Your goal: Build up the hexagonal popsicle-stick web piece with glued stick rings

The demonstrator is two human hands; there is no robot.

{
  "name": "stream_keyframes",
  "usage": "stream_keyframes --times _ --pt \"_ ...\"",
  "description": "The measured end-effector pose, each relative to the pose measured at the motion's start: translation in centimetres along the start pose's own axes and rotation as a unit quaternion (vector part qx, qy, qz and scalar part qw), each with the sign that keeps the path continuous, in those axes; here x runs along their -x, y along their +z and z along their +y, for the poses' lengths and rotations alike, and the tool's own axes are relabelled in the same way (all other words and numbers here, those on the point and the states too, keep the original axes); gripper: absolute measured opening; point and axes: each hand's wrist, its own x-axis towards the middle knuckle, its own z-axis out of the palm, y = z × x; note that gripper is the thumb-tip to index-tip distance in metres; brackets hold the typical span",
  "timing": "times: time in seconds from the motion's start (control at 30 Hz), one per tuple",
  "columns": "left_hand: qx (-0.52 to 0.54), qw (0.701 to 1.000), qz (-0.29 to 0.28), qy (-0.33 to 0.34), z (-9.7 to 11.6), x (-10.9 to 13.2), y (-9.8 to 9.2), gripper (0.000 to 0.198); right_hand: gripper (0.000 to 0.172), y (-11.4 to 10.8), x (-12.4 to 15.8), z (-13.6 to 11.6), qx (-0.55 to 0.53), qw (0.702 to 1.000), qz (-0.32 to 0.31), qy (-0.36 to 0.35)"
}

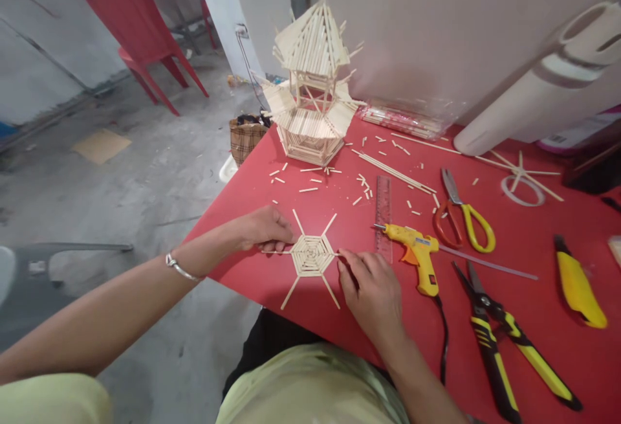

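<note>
A hexagonal web of thin wooden sticks (314,257) lies near the table's front edge, with concentric rings and spokes sticking out at its corners. My left hand (268,228) has its fingers curled at the left spoke, closed on it. From the other side, my right hand (372,289) pinches the tip of the right spoke between thumb and fingers. Just right of the web, a yellow glue gun (416,252) rests with its nozzle over a clear ruler (383,207). Behind stands a tiered pagoda-like model (313,55) built of the same sticks.
On the red table (334,207) lie scattered stick offcuts, scissors (464,217), black-and-yellow snips (504,333), a yellow cutter knife (579,285) and a glue stick (490,263). A packet of sticks (405,120) and a white tube (533,90) are by the wall. A red chair (130,16) stands behind.
</note>
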Motion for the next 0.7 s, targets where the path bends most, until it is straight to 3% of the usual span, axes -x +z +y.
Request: stream_keyframes --times 0.27,0.7 --pt "-0.009 1.0 0.009 0.015 0.4 0.4 0.5 0.019 0.021 -0.1 -0.1 0.0 0.001 1.0 0.009 -0.006" --pt "-0.002 0.998 0.033 0.046 -1.0 0.1 0.7 0.018 0.021 0.0 -0.1 0.1 -0.001 1.0 0.003 -0.008"
